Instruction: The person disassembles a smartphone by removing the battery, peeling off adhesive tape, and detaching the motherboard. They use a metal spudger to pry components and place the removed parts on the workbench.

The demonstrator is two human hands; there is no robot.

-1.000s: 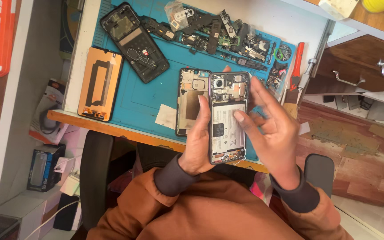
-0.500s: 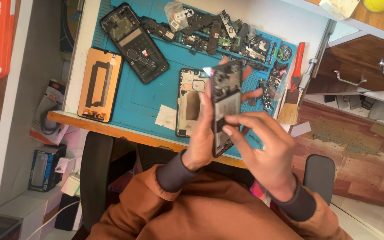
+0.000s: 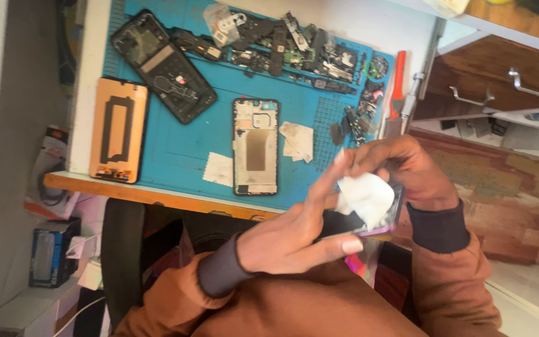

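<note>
The left hand (image 3: 288, 240) gripped the thin phone (image 3: 369, 226) by its edges; the right hand (image 3: 400, 171) pinched a soft white wipe (image 3: 364, 196) on it; the phone looked stiff, light, and easy to crack.

A white bench (image 3: 407, 28) carries a blue work mat (image 3: 194, 140) and an orange screen panel (image 3: 118, 130).

Bare hands (image 3: 294, 240) emerge from rust-brown sleeves ending in dark grey ribbed cuffs.

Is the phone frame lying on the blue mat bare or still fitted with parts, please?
Mostly bare: the frame lies flat on the mat, open side up, showing only an empty shell with a tan centre patch.
</note>
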